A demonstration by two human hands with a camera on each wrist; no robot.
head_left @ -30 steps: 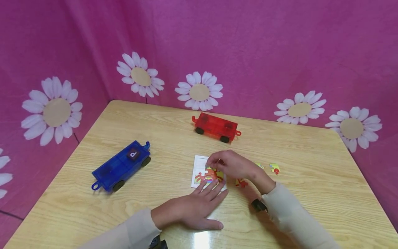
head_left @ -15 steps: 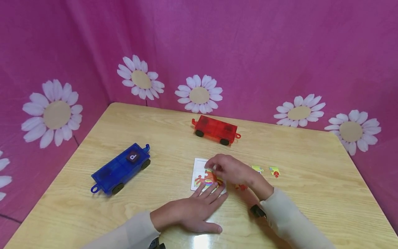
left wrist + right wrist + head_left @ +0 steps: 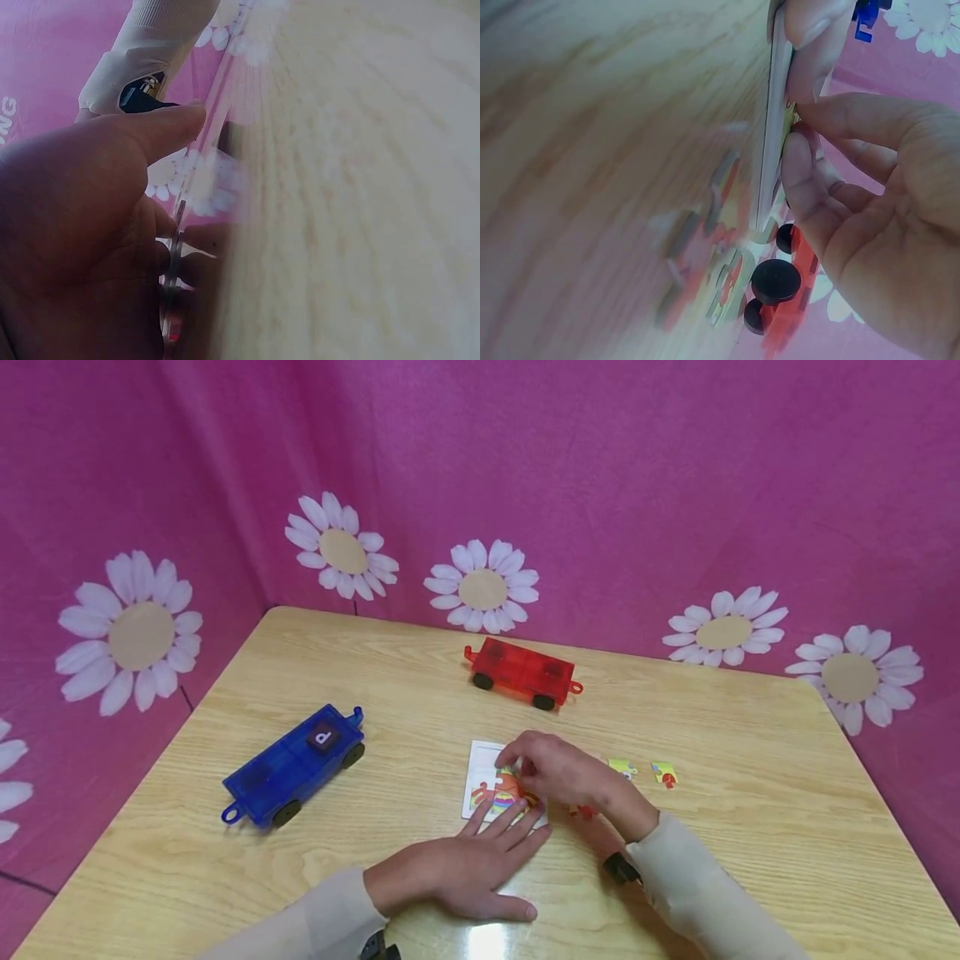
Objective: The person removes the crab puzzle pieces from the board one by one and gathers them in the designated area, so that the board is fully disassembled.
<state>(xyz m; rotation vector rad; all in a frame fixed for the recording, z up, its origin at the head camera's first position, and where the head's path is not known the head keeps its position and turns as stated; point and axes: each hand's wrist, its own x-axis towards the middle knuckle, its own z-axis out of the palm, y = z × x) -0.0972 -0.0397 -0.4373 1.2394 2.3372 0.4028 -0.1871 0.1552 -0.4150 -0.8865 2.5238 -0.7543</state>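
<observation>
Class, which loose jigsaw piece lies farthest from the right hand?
The rightmost yellow jigsaw piece with a red patch; the other yellow piece and the red-patterned piece lie nearer that hand.

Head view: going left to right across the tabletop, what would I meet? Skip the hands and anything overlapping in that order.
Blue toy wagon → white puzzle frame → partly hidden red puzzle piece → yellow puzzle piece → yellow-and-red puzzle piece.
</observation>
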